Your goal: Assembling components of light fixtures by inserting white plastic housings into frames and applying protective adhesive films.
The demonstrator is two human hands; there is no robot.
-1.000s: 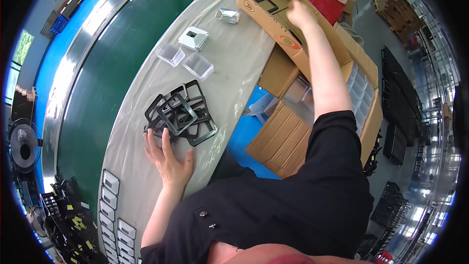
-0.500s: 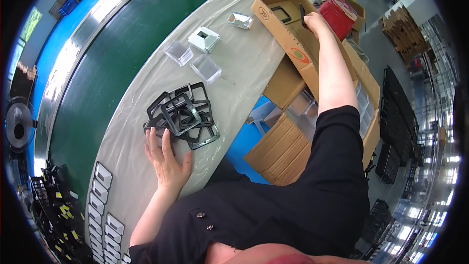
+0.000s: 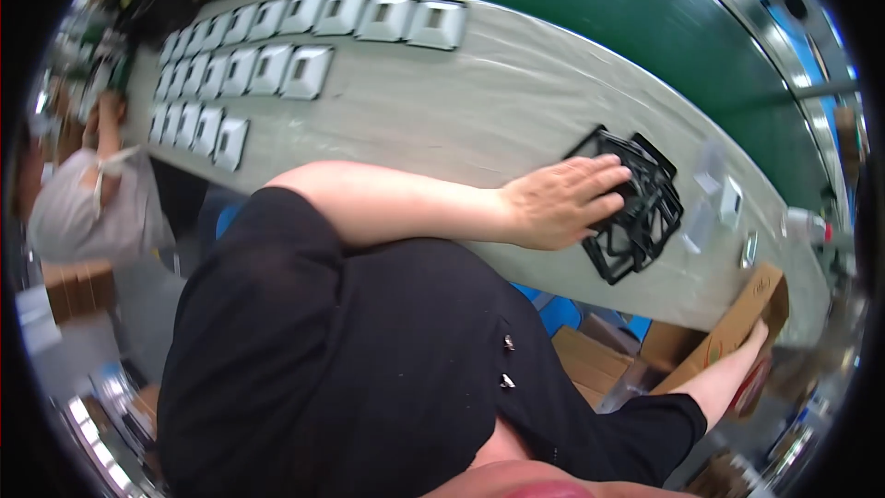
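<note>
1. Black rectangular plastic frames (image 3: 650,207), open at the centre, lie tangled in a pile on a long table covered in pale grey sheeting (image 3: 479,101).

2. The person's bare left hand (image 3: 558,206) lies flat across the pile's left side, fingers extended and slightly parted, with no grip on any frame to be seen. Half a second earlier, only its fingertips met the pile's edge.

3. The bare right hand (image 3: 758,333), below and right of the pile, reaches into a long, open brown cardboard box (image 3: 721,339). The fingers are hidden, so how far they are open and whether they hold anything cannot be told; half a second earlier they held up a dark piece there.

4. The view has swung, bringing three rows of pale grey, black-rimmed units (image 3: 241,69) into fuller sight left of the pile. Neither hand is at them; the work in hand appears centred on pile and box.

5. Right of the pile sit clear plastic trays (image 3: 698,227) and a white square housing (image 3: 731,202). A co-worker in pale clothing (image 3: 101,212) is far left of it.
</note>
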